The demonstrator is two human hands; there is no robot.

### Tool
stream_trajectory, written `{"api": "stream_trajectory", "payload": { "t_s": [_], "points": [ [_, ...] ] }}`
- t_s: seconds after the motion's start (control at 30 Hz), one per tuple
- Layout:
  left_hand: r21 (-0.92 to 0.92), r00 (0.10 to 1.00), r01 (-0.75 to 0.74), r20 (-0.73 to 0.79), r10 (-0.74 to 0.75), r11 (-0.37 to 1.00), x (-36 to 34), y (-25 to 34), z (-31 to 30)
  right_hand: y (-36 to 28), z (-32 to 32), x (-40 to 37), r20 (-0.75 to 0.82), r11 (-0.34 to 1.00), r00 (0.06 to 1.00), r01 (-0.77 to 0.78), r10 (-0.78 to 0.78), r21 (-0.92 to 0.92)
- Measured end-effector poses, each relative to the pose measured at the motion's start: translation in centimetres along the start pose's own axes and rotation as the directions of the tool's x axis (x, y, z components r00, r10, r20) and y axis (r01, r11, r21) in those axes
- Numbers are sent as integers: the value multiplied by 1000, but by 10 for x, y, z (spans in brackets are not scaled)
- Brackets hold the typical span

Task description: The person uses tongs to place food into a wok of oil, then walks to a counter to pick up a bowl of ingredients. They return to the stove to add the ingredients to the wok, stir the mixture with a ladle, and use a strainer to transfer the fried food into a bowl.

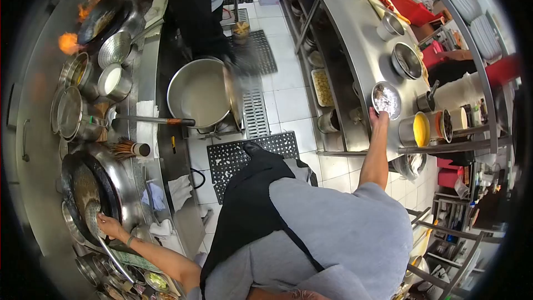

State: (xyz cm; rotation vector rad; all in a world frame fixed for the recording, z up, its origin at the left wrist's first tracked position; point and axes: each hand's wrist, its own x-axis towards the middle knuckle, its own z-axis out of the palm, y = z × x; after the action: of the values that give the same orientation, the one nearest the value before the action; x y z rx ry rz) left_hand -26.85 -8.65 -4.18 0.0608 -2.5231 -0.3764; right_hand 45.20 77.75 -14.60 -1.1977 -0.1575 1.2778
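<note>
At the counter on the right, my right hand [378, 116] grips the near rim of a steel bowl [393, 112], which holds something white and powdery-looking with a dark patch. My left hand [112, 228] is closed at a perforated skimmer [93, 218], by its rim and the start of its handle; the exact grip is partly hidden. That skimmer rests inside a dark wok [72, 180] on the left range. A second steel bowl [407, 60] and a steel pot of yellow liquid [421, 129] stand close to my right hand.
A large stockpot [191, 66] stands on the floor ahead, beside a co-worker in a black apron [191, 8]. Flames [69, 43] rise near the far wok [102, 19]. A ladle handle [166, 120] juts over the range edge. Perforated black mats [222, 161] cover part of the tiled floor.
</note>
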Motion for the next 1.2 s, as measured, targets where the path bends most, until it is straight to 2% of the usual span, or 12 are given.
{"api": "stream_trajectory", "payload": {
  "t_s": [0.2, 0.3, 0.33, 0.43, 0.57, 0.63, 0.83, 0.97, 1.07, 1.1, 1.17, 1.2],
  "points": [
    [-334, 990, 3, -130, -49, 943, -68, 156, -67, 33, 41, -125, 356, 869, 926, 67, 129, -491],
    [-592, 948, 105, 301, 99, 799, -136, 240, -39, 69, 102, -198, 585, 780, 730, 114, 354, -615],
    [-756, 779, 456, 594, 199, 470, -157, 282, -44, 89, 105, -188, 613, 706, 622, 134, 487, -696],
    [-580, 479, 779, 795, 372, 236, -210, 359, -34, 151, 155, -249, 562, 554, 497, 182, 661, -812],
    [-283, 236, 952, 921, 309, 117, -227, 382, -43, 214, 198, -342, 531, 462, 57, 420, 845, -781],
    [-315, 284, 947, 917, 280, 70, -236, 363, -49, 266, 195, -360, 611, 601, -195, 552, 767, -578],
    [-458, 474, 875, 876, -91, 154, -271, 293, -99, 306, 202, -459, 49, 307, -334, 786, 941, -536],
    [-427, 417, 902, 823, -386, 63, -320, 268, -127, 332, 174, -498, -247, 476, -594, 781, 766, -403],
    [-493, 368, 868, 716, -593, -58, -362, 258, -161, 365, 153, -494, -499, 197, -648, 702, 575, -684],
    [-513, 347, 854, 683, -642, -84, -375, 258, -174, 385, 147, -488, -471, 283, -620, 745, 627, -604],
    [-575, 300, 807, 593, -747, -133, -396, 257, -196, 482, 102, -435, -123, 736, -731, 639, 672, 223],
    [-596, 285, 789, 571, -770, -149, -398, 257, -205, 494, 107, -427, -96, 585, -619, 665, 780, 465]
  ]
}}
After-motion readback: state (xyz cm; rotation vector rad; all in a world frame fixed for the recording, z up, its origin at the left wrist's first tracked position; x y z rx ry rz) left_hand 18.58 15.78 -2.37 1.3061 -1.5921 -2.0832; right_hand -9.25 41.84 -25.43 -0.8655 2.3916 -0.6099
